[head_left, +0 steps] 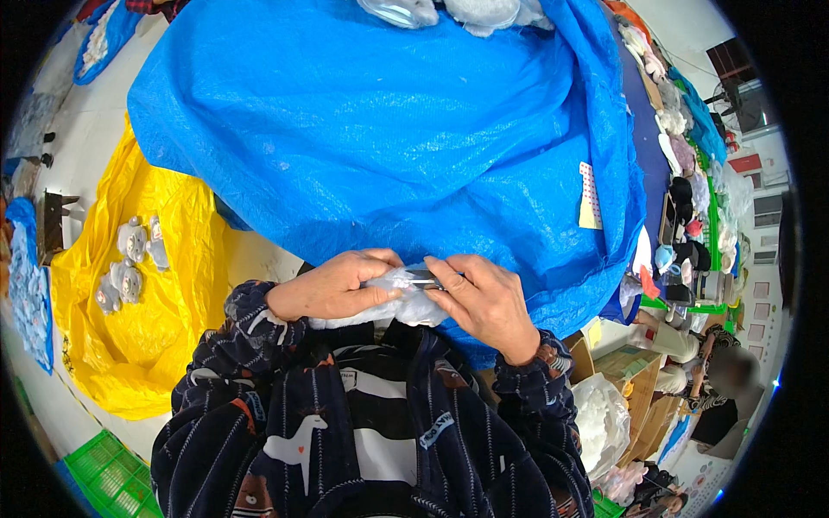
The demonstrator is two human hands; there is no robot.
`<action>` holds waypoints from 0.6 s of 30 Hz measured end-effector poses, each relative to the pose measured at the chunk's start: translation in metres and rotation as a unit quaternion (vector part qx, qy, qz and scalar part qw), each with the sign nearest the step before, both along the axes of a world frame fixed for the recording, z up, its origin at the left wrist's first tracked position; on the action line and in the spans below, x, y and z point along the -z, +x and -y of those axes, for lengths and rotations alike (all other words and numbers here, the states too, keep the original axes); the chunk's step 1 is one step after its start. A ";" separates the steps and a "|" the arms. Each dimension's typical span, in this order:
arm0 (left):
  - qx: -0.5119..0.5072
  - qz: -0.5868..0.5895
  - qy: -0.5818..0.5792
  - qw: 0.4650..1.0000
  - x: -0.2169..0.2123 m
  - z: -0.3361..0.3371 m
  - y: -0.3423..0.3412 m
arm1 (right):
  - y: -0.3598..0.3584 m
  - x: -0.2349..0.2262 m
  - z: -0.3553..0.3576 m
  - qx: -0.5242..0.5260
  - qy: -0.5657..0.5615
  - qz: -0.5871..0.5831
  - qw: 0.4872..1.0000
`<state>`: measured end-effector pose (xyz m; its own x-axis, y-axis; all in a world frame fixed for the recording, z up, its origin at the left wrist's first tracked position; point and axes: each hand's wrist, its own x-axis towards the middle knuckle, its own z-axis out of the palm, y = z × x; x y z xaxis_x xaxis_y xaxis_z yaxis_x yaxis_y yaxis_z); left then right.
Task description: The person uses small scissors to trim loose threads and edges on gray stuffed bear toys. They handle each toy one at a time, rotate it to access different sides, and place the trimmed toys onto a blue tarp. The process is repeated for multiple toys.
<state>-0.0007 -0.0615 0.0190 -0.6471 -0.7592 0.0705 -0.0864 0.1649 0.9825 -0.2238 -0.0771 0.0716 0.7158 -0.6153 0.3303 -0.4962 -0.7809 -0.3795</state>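
Observation:
My left hand (332, 287) is closed, pinching a soft, pale grey-white plush piece (421, 307) in front of my chest. The plush hangs below the fingers of both hands. My right hand (485, 302) has its thumb and fingers closed around a small metal tool (423, 278), slim like thread snips. Its bright tip lies against the plush between my hands. The fingers hide much of the tool, so its exact kind is unclear. Just beyond my hands spreads a large blue tarp (371, 129).
Grey plush pieces (397, 12) lie at the tarp's far edge. A dotted sheet (590, 197) rests on its right side. At left, a yellow sack (147, 345) holds several small grey plush heads (126, 281). Cardboard boxes (635, 371) and another person (691, 363) are at right.

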 end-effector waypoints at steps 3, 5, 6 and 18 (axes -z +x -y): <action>0.012 0.017 -0.002 1.000 0.000 0.000 0.002 | 0.003 0.001 0.001 -0.017 -0.007 0.004 1.000; 0.025 0.026 0.001 0.999 -0.001 0.001 0.003 | 0.003 -0.002 0.000 -0.014 -0.006 -0.005 1.000; 0.029 0.031 0.004 0.999 -0.001 0.002 0.004 | 0.003 -0.001 0.000 -0.014 -0.005 -0.008 1.000; 0.040 0.012 0.039 0.998 0.002 0.003 0.006 | 0.000 0.001 -0.002 -0.005 -0.006 -0.023 1.000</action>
<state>0.0053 -0.0647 0.0172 -0.7069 -0.7073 -0.0028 -0.1002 0.0963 0.9903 -0.2240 -0.0754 0.0709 0.7363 -0.6046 0.3038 -0.5057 -0.7900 -0.3468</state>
